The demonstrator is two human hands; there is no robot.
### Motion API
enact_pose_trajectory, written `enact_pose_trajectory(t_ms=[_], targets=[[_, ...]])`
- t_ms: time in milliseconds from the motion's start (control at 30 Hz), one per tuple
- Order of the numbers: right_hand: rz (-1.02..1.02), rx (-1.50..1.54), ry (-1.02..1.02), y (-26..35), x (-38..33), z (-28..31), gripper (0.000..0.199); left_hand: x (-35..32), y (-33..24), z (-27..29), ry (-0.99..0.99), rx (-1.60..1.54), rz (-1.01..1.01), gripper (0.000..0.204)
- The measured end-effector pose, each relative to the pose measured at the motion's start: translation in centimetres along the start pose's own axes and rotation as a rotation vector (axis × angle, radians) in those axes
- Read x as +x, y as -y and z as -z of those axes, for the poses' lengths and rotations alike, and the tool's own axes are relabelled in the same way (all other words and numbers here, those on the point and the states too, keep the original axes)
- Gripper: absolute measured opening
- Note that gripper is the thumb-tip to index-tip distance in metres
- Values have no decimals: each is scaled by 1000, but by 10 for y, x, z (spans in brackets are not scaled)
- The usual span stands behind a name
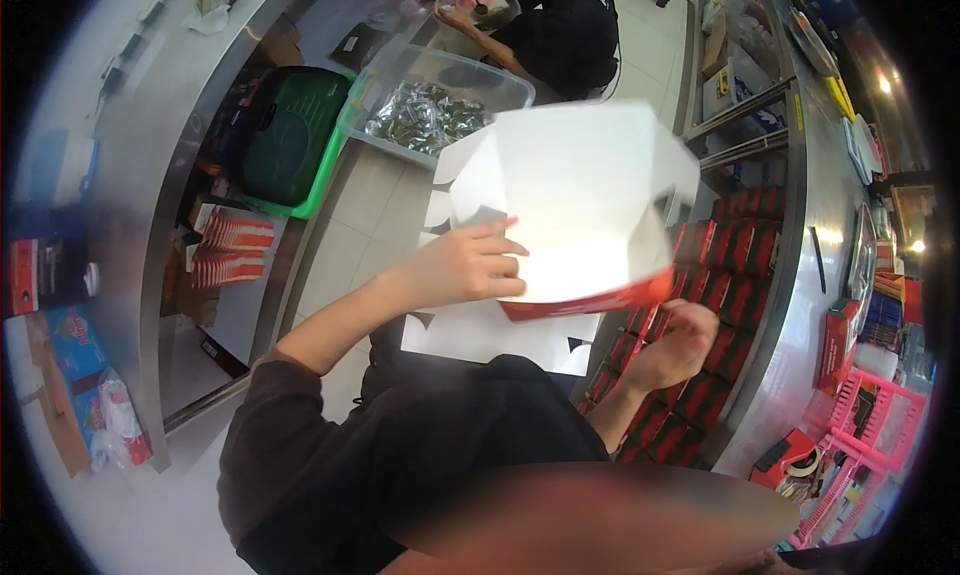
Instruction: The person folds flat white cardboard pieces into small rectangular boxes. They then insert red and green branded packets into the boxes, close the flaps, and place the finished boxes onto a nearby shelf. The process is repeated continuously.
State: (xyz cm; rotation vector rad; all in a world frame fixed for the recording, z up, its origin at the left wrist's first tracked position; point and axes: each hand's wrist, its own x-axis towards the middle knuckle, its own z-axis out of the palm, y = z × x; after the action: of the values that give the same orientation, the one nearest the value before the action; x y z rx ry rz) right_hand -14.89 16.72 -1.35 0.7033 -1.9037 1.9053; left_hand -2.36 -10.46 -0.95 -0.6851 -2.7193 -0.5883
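My left hand [470,265] grips the near wall of a half-folded cardboard box [575,200], white inside with a red outer edge, held up in front of me. Its flaps stand open and tilt away. My right hand [680,340] is lower and to the right, fingers curled under the box's red bottom corner. A stack of flat white box blanks [490,335] lies on my lap beneath the box.
Folded red boxes [720,275] fill the shelf under the steel counter [815,305] on the right. A clear tub of silver packets [430,115] and a green crate [290,135] stand on the floor ahead. Another person [560,25] sits beyond. Pink rack [870,435] at right.
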Motion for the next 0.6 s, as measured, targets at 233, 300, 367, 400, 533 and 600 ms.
enact_pose_trajectory(t_ms=[233, 300, 367, 400, 533, 600], targets=[[-139, -272, 376, -12, 34, -22, 41, -11, -6, 4, -487, 307, 226, 41], [-232, -172, 638, -36, 33, 4, 38, 8, -10, 29, -522, 11, 393, 51], [-305, 51, 584, -44, 29, 11, 25, 14, -2, 41, -317, -108, 486, 43], [-301, 89, 545, -51, 24, 14, 23, 10, 6, 38, -277, -180, 388, 44], [-361, 235, 269, -38, 5, -12, 20, 13, 10, 18, -250, -765, 407, 44], [-267, 213, 141, -17, -13, -48, 34, 24, -14, 4, -484, -852, 501, 39]])
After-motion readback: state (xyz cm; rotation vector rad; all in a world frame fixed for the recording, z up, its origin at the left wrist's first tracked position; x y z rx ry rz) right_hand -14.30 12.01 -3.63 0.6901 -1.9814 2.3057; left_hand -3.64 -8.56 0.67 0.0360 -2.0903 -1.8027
